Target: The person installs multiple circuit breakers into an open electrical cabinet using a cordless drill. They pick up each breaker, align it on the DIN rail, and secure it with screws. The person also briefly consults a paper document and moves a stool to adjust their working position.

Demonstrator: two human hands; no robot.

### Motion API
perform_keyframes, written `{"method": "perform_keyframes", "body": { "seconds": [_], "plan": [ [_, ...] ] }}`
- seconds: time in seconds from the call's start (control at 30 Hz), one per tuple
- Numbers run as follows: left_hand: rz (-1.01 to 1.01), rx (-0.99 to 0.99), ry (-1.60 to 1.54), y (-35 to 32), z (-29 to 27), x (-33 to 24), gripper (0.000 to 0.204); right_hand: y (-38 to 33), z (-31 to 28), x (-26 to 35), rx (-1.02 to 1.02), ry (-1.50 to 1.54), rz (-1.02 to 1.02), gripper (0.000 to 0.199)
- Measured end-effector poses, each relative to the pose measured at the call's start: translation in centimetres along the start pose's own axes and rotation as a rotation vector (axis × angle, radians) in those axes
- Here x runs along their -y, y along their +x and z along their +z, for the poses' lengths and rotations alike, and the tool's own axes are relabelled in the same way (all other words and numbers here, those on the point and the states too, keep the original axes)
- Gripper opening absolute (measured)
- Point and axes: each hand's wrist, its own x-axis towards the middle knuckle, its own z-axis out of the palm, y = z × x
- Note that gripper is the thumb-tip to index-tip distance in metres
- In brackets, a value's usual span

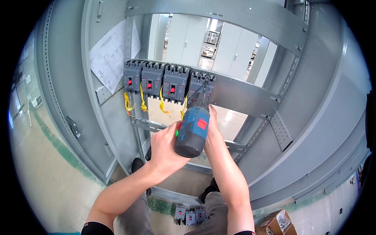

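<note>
A blue and black cordless drill (pixel 193 127) with a red switch is in my left hand (pixel 166 147), whose fingers are wrapped round its handle. Its long bit points up at the top terminals of the rightmost grey circuit breaker (pixel 201 81). My right hand (pixel 213 127) is against the drill's right side, just below that breaker; its fingers are hidden behind the drill. Three more breakers, a first (pixel 133 76), a second (pixel 151 81) and a third (pixel 174 84), stand in a row to the left, each with a red toggle. Yellow wires (pixel 143 102) hang down from the breakers.
A metal crossbar (pixel 243 92) carries the row inside a grey cabinet frame (pixel 94 129). A printed sheet (pixel 107 58) leans at the left wall. Several loose breakers (pixel 190 216) lie on the floor between my legs. An open cardboard box (pixel 277 224) stands at the lower right.
</note>
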Motion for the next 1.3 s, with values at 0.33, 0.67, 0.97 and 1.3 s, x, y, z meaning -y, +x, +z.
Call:
{"method": "perform_keyframes", "body": {
  "seconds": [0.33, 0.67, 0.97, 1.3],
  "plan": [
    [-0.008, -0.026, -0.036, 0.1, 0.4, 0.2, 0.043, 0.6, 0.1, 0.3, 0.025, -0.050, 0.005, 0.049],
    [0.011, -0.041, -0.023, 0.5, 0.2, 0.0, 0.039, 0.3, 0.7, 0.6, 0.023, -0.027, 0.009, 0.040],
    [-0.071, -0.026, -0.011, 1.1, 0.3, -0.9, 0.035, 0.3, 0.7, 0.4, 0.035, 0.079, 0.062, 0.040],
    [0.103, -0.032, -0.026, -1.2, -0.9, 0.5, 0.026, 0.7, 0.8, 0.3, -0.011, -0.046, 0.039, 0.044]
  ]
}}
